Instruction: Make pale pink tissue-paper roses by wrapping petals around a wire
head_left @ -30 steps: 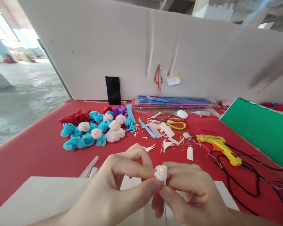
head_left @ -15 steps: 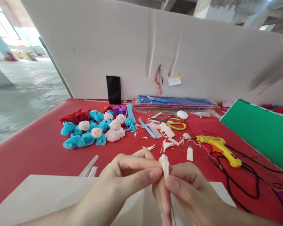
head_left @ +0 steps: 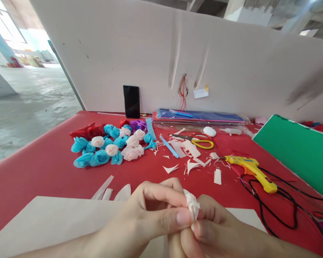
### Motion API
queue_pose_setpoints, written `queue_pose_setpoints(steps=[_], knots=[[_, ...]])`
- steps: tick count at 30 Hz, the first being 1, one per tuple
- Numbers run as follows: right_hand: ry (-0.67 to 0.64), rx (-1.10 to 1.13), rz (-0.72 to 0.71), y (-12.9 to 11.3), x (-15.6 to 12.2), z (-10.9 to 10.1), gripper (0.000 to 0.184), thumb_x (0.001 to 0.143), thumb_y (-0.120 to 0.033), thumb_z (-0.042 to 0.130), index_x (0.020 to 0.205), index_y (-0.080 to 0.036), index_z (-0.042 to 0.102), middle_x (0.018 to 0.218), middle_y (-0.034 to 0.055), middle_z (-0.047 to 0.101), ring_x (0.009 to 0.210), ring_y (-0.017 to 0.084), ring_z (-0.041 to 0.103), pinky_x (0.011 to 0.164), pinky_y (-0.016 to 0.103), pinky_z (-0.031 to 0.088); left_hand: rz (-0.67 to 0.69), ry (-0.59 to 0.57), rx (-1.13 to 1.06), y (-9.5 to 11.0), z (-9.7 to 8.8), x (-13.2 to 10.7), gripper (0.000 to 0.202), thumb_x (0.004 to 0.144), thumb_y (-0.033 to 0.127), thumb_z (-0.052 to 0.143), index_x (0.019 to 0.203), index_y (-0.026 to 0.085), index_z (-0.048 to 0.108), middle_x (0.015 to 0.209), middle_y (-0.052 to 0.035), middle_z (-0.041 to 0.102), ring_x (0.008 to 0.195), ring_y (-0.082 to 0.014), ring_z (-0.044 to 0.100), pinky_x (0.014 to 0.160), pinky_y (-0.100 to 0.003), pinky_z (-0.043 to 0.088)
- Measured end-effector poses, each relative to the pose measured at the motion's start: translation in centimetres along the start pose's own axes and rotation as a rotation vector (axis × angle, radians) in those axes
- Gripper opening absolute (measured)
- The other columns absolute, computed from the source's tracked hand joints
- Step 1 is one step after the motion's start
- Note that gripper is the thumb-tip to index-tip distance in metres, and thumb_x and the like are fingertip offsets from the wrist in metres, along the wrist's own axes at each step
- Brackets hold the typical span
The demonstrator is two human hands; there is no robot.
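A small cream paper flower is pinched between my two hands at the lower middle of the head view. My left hand grips its left side with thumb and forefinger. On the other side, my right hand closes thumb and fingers on the flower's base. The stem below is hidden by my fingers. Under my hands lies a large pale sheet. Just left of them are cream paper strips and a rounded cream petal.
Blue, pink, red and purple paper flowers are heaped at the left. Cream scraps, scissors and a blue pen lie mid-table. A yellow glue gun with a black cord and a green board are at the right. A phone leans behind.
The flower has tilted and turned in my fingers and sits slightly lower and to the right. My right fingers have closed further round its base. The wire stem is now out of sight.
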State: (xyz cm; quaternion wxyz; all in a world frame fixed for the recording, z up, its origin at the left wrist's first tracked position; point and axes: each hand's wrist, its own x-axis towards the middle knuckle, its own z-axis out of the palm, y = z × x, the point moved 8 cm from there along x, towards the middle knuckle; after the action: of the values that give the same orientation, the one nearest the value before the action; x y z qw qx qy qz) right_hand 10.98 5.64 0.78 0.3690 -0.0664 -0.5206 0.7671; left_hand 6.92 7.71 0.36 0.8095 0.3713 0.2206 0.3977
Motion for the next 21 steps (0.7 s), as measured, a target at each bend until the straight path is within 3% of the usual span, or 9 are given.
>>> queue_pose_setpoints(steps=[3,7,10,15,21], knots=[[0.035,-0.091,0.015,-0.3,-0.2,-0.2,0.05,0.089,-0.049,0.057,0.051,-0.018,0.043,0.056,-0.0047,0.044,0.05,0.006,0.043,0.061,0.018,0.05,-0.031,0.007,-0.05,-0.8,-0.1,0.0,0.008,0.073,0.028,0.083,0.068,0.023,0.079,0.066,0.0063,0.059,0.058,-0.0052,0.065,0.059,-0.014,0.051],[0.08,-0.335,0.0,-1.6,-0.4,-0.6,0.045,0.093,-0.045,0.054,0.058,-0.016,0.054,0.054,-0.004,0.047,0.054,0.007,0.05,0.059,0.016,0.05,-0.022,-0.043,0.046,-1.2,-0.4,-0.2,0.014,0.078,0.038,0.077,0.071,0.026,0.078,0.05,0.0066,0.061,0.046,-0.008,0.064,0.054,-0.019,0.052],[0.197,-0.63,-0.089,-3.4,-0.7,-1.2,0.04,0.097,-0.034,0.049,0.064,-0.014,0.061,0.056,-0.0014,0.055,0.054,0.007,0.053,0.054,0.013,0.047,0.043,-0.001,0.199,-0.5,-1.2,-0.4,0.019,0.082,0.035,0.073,0.067,0.025,0.078,0.055,0.0045,0.063,0.052,-0.0086,0.062,0.058,-0.02,0.052],[0.317,-1.166,-0.294,-5.5,-1.4,-0.4,0.029,0.092,-0.015,0.053,0.066,-0.012,0.064,0.057,0.0002,0.061,0.05,0.006,0.056,0.051,0.013,0.045,0.154,0.08,0.276,1.1,-1.5,-0.2,0.015,0.081,0.023,0.074,0.067,0.027,0.08,0.071,0.0061,0.047,0.058,-0.0059,0.06,0.059,-0.018,0.05],[0.428,-1.376,-0.448,-6.1,-1.7,0.0,0.028,0.09,-0.012,0.056,0.064,-0.009,0.066,0.052,0.0031,0.063,0.046,0.009,0.059,0.048,0.018,0.046,0.263,0.137,0.486,2.1,-1.7,-0.3,0.018,0.08,0.021,0.073,0.069,0.032,0.08,0.066,0.005,0.051,0.061,-0.0081,0.056,0.06,-0.018,0.049]])
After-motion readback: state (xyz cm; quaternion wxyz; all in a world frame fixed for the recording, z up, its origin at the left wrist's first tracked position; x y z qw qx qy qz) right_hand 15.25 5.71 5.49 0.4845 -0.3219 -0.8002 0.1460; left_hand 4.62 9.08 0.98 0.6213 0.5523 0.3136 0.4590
